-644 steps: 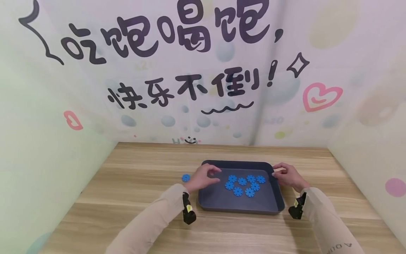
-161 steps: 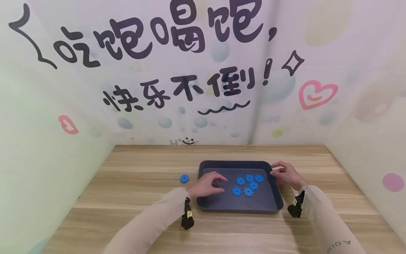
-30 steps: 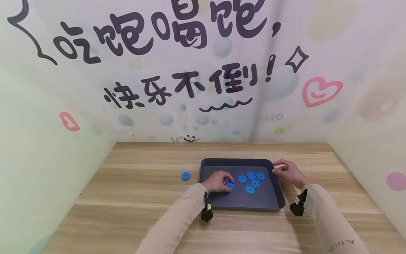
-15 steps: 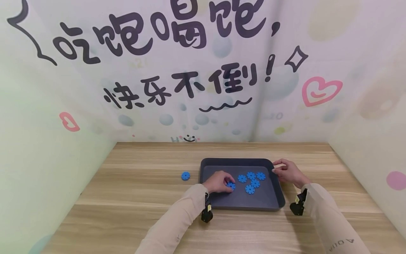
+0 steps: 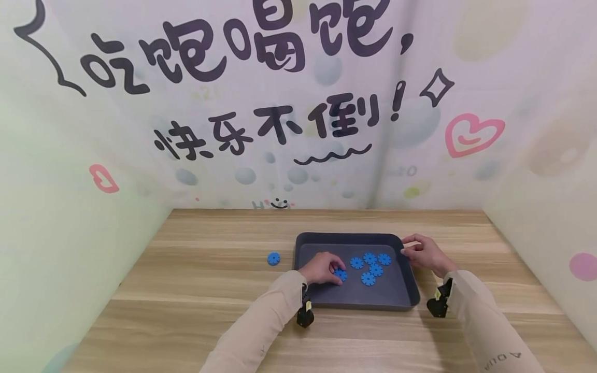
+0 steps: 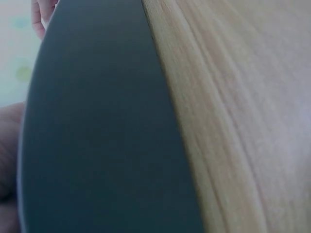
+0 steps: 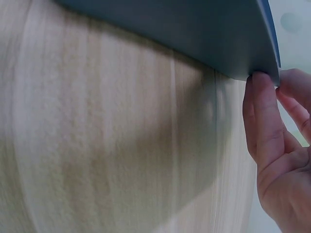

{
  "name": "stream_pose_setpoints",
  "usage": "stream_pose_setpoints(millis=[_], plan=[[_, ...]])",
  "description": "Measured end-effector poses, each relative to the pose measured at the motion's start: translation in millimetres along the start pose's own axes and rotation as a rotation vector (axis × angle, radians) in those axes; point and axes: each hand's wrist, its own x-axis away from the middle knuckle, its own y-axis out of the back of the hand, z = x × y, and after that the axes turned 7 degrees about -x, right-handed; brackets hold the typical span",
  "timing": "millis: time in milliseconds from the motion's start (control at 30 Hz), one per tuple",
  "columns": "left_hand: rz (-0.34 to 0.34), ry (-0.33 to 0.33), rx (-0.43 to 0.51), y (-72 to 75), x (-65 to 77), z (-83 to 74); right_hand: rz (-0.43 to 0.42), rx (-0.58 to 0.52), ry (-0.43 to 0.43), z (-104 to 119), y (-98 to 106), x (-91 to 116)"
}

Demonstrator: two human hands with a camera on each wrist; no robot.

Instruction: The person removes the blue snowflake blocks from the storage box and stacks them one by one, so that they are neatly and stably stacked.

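Note:
My left hand [image 5: 322, 268] reaches over the left side of a dark grey tray [image 5: 354, 299], its thumb and fingers pinching a blue notched plastic disc [image 5: 342, 276] low over the tray floor. Several more blue discs [image 5: 369, 279] lie flat in the tray, to the right of that hand. At the tray's back right corner, my right hand [image 5: 425, 255] holds the rim, fingertips [image 7: 265, 92] against the outer wall and thumb at the top edge. The tray's outer wall [image 6: 102, 121] fills much of the left wrist view and hides the held disc.
On the wooden table [image 5: 196, 290], left of the tray, sits another blue disc [image 5: 273, 258]. A printed cloth wall [image 5: 261, 181] closes off the back, with pale walls at both sides.
Fewer discs lie in the tray than in the oldest frame. My left hand, open 5.4 s ago, now pinches a disc, which has shifted slightly frontward. The right hand stays at the corner.

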Motion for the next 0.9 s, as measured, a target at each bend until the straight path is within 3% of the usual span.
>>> stream_pose_setpoints(millis=[500, 900], plan=[[-0.003, 0.008, 0.117, 3.3, 2.6, 6.7, -0.003, -0.004, -0.005, -1.6, -0.9, -2.4], [-0.018, 0.008, 0.102, 21.0, 13.7, 4.9, 0.001, -0.014, -0.008, -3.0, 0.6, -3.3]])
